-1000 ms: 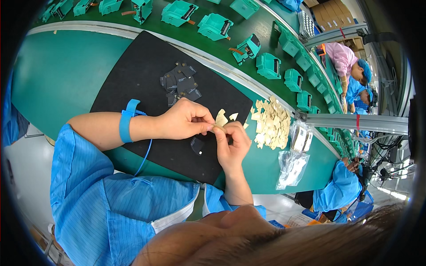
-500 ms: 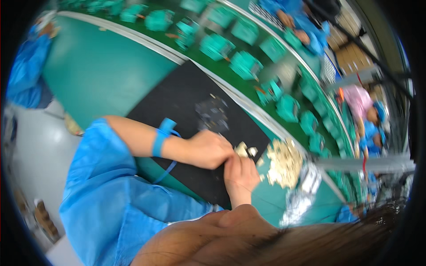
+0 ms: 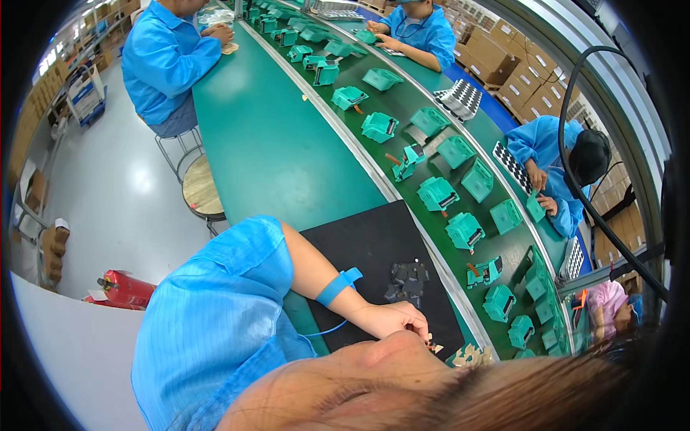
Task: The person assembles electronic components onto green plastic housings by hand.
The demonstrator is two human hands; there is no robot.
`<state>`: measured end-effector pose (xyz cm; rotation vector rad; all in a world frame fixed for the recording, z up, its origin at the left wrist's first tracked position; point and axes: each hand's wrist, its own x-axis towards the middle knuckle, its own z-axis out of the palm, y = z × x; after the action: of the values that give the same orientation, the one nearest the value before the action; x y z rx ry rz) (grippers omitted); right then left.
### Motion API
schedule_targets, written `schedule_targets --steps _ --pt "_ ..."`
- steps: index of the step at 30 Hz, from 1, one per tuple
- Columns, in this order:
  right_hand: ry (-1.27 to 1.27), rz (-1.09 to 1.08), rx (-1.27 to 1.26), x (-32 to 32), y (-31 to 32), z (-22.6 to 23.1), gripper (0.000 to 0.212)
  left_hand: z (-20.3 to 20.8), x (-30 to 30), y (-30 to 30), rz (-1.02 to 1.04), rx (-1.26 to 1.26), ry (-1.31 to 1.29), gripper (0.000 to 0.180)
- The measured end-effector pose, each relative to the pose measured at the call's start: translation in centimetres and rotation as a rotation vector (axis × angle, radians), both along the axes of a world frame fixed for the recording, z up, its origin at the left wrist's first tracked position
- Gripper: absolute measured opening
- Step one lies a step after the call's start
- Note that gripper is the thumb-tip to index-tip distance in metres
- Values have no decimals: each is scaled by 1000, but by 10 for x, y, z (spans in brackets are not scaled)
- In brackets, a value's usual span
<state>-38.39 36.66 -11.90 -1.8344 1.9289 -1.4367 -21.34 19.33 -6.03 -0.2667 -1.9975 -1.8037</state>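
My left hand [image 3: 392,318] is low over the black mat [image 3: 352,244], its fingers curled and pressed together. Whatever they pinch is hidden or too small to name. A blue wrist strap [image 3: 338,287] with a thin cord is round that wrist. Just past the fingertips are small cream and dark bits [image 3: 433,345]. Several flat dark pieces [image 3: 408,280] lie heaped on the mat, beyond the hand. A pile of cream-coloured pieces [image 3: 471,356] shows in part at the mat's near right. My right hand is out of sight.
Alongside the green table [image 3: 280,158] runs a conveyor carrying several green plastic housings [image 3: 465,230], behind a metal rail [image 3: 359,154]. Co-workers in blue sit across it and farther up at left. A wooden stool [image 3: 201,188] and a red extinguisher [image 3: 128,289] stand left.
The view has swung up and left, showing more of the table and room. My right hand, earlier touching the left over the mat, has dropped out of sight; my left hand stays closed.
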Motion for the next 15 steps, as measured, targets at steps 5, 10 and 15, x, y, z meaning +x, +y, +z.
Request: schedule_targets --steps 5,10,15 --pt "-404 237 71 -44 24 -34 39 11 -9 3 -125 289 -178 14" --pt "-831 462 114 -68 37 -54 55 31 -23 21 -168 421 -227 14" --pt "-397 -142 94 34 4 2 42 34 -16 33 -134 436 -135 15"
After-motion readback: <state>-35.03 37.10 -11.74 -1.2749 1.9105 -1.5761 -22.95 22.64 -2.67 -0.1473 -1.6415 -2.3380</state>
